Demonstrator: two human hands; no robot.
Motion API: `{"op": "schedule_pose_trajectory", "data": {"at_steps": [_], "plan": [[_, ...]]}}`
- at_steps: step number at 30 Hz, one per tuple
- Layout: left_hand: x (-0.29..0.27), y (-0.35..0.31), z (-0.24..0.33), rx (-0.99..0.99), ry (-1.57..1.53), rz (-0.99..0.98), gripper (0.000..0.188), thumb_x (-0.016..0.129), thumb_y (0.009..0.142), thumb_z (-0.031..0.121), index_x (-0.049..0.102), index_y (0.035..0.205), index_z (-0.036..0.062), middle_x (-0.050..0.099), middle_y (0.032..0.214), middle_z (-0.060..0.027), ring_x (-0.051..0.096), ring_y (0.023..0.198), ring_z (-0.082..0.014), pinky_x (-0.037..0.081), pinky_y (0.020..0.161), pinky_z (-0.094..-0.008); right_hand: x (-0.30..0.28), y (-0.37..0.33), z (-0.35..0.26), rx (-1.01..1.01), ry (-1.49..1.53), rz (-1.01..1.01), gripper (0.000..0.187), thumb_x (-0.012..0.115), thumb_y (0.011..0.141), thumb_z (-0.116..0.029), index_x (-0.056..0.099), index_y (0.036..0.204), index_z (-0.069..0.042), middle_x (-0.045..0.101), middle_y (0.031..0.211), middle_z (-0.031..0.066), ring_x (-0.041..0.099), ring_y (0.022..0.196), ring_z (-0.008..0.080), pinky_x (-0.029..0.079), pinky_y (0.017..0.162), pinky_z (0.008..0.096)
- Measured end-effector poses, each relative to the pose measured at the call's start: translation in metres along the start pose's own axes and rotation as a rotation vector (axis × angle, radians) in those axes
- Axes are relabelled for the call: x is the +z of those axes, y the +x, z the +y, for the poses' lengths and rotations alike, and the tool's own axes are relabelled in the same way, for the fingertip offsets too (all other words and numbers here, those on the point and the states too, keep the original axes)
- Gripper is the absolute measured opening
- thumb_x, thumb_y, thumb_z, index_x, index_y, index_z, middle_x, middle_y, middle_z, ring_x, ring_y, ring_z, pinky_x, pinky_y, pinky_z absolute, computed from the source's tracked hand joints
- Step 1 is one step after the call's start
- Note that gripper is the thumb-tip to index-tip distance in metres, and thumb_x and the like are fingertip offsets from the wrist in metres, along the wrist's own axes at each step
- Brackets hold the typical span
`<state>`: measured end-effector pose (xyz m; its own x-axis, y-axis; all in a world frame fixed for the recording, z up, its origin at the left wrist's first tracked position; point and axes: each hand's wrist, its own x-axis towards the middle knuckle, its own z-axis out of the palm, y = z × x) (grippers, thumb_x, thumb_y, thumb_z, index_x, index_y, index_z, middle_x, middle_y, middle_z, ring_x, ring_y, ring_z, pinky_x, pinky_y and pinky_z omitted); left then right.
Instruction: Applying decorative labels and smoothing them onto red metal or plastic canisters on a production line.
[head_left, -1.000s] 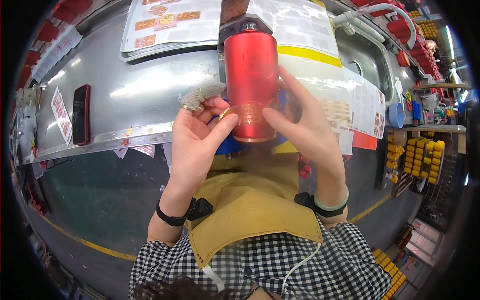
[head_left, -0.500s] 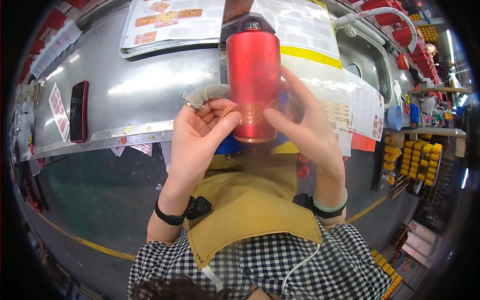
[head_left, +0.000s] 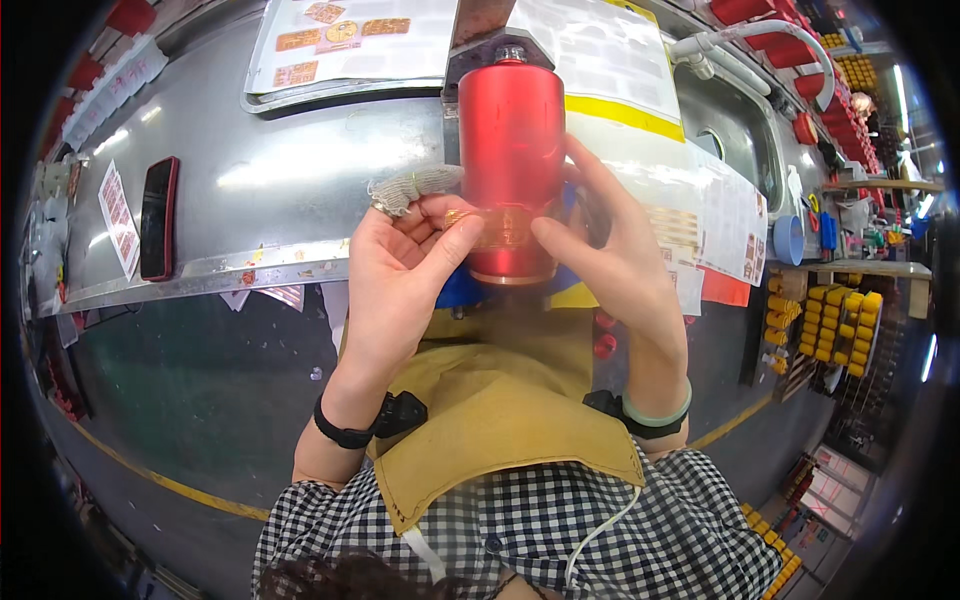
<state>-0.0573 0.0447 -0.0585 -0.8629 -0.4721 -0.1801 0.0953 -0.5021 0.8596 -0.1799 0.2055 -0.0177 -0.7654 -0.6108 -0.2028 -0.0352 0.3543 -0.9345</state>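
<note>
A glossy red bottle (head_left: pixel 512 140) with a short neck lies with its neck away from me, its base toward my apron. Across its near end runs a thin gold decal (head_left: pixel 508 228). My left hand (head_left: pixel 405 260) pinches the decal's left end between thumb and fingers; a grey knitted finger sleeve (head_left: pixel 415 188) covers one fingertip. On the other side, my right hand (head_left: pixel 610 245) has its thumb at the decal's right end, with a finger stretched along the bottle's side. Its other fingers are partly hidden behind the bottle.
On the steel bench (head_left: pixel 290 165) lie a phone (head_left: pixel 158 220), a printed sheet (head_left: pixel 118 222) and a tray (head_left: pixel 350 92) with gold decals. Papers (head_left: pixel 720 195) cover the right side, near a sink (head_left: pixel 745 105) and a blue cup (head_left: pixel 788 240). Yellow parts (head_left: pixel 840 325) stand on a rack.
The decal's right part now appears to lie lower and flatter between my thumbs. Both hands keep nearly the same grip, and the bottle has shifted only slightly in view.
</note>
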Motion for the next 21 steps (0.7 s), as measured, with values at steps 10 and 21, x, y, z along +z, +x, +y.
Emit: {"op": "schedule_pose_trajectory", "data": {"at_steps": [10, 21], "plan": [[0.0, 0.0001, -0.0028, 0.042, -0.018, -0.017, 0.032, 0.068, 0.096, -0.005, 0.057, 0.126, -0.0033, 0.068, 0.112, -0.0098, 0.066, 0.106, -0.0151, 0.055, 0.097, -0.03, -0.0013, 0.0, 0.0008, 0.01, -0.067, 0.008, 0.078, 0.074, 0.09, -0.014, 0.037, 0.154, 0.01, 0.063, 0.133, 0.0208, 0.064, 0.114, 0.021, 0.052, 0.097, 0.0322], [0.0044, -0.0009, 0.0045, -0.008, -0.044, -0.015, 0.033, 0.068, 0.096, -0.005, 0.055, 0.127, -0.0041, 0.068, 0.114, -0.0115, 0.066, 0.106, -0.0158, 0.055, 0.096, -0.0309, -0.0022, 0.0009, 0.0021, -0.008, -0.05, -0.006, 0.078, 0.075, 0.089, -0.014, 0.038, 0.155, 0.008, 0.064, 0.129, 0.0188, 0.062, 0.101, 0.0164, 0.051, 0.091, 0.0295]]}}
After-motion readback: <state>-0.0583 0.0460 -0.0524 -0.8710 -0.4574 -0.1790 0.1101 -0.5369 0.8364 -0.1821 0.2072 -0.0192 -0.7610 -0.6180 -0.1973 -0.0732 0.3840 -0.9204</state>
